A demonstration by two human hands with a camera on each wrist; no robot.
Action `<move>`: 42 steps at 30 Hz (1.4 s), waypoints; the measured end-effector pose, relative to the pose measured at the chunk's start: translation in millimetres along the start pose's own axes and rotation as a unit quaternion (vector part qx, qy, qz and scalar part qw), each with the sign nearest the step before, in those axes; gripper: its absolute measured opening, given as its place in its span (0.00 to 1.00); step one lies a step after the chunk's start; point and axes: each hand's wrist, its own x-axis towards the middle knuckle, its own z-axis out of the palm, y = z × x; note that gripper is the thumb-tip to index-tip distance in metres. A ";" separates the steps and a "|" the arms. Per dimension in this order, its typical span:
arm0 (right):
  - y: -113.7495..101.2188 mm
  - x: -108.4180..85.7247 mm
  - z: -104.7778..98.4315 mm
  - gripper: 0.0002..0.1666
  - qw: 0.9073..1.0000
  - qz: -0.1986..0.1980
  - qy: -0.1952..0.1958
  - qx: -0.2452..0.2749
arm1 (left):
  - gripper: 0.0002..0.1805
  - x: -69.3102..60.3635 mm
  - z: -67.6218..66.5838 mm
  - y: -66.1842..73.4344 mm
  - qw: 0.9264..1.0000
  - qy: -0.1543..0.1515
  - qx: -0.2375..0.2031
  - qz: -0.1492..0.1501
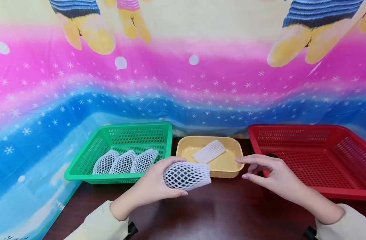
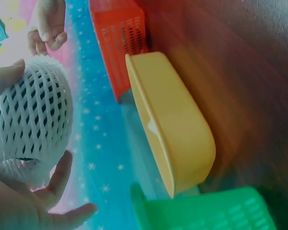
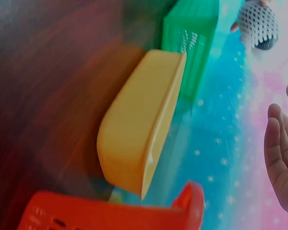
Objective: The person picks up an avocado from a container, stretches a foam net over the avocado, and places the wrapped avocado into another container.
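My left hand (image 1: 152, 185) grips a dark rounded thing in a white foam net sleeve (image 1: 187, 175), thumb below and fingers over the top. The sleeve's narrower end points right, and the dark core shows only through the mesh. In the right wrist view, a bit of the dark core (image 3: 266, 44) shows at the sleeve's open end. My right hand (image 1: 274, 173) hovers right of the yellow tray (image 1: 226, 173), fingers bent loosely, holding nothing. In that tray lies a flat white foam net (image 1: 209, 151).
A green basket (image 1: 116, 180) at the left holds 3 net-wrapped dark things (image 1: 144, 161). At the right is a red basket (image 1: 330, 159), its near corner partly behind the right hand. All stand on a dark wood table (image 1: 219, 213) against a printed cloth (image 1: 183, 80).
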 end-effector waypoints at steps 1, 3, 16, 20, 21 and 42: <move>0.4 0.3 -3.1 0.33 1.000 0.000 0.004 -0.010 | 0.43 -0.7 -3.0 0.4 1.000 0.010 0.004 -0.005; 1.9 0.8 -9.9 0.34 1.000 0.002 0.011 -0.028 | 0.43 -1.2 -9.1 0.5 0.999 0.029 0.003 -0.013; 26.1 -1.1 -52.9 0.27 0.986 0.147 0.007 -0.079 | 0.40 10.1 -45.5 -22.4 0.988 0.100 -0.093 -0.078; 41.0 -4.0 -59.5 0.26 0.981 0.175 0.002 -0.088 | 0.38 14.3 -50.1 -34.7 0.980 0.097 -0.134 -0.107; 44.9 -4.8 -61.1 0.26 0.979 0.183 -0.002 -0.090 | 0.38 15.6 -50.8 -37.0 0.978 0.096 -0.142 -0.117; 98.4 -15.1 -59.4 0.41 0.937 0.257 -0.170 -0.164 | 0.37 36.5 -49.3 -71.8 0.959 0.020 -0.105 -0.263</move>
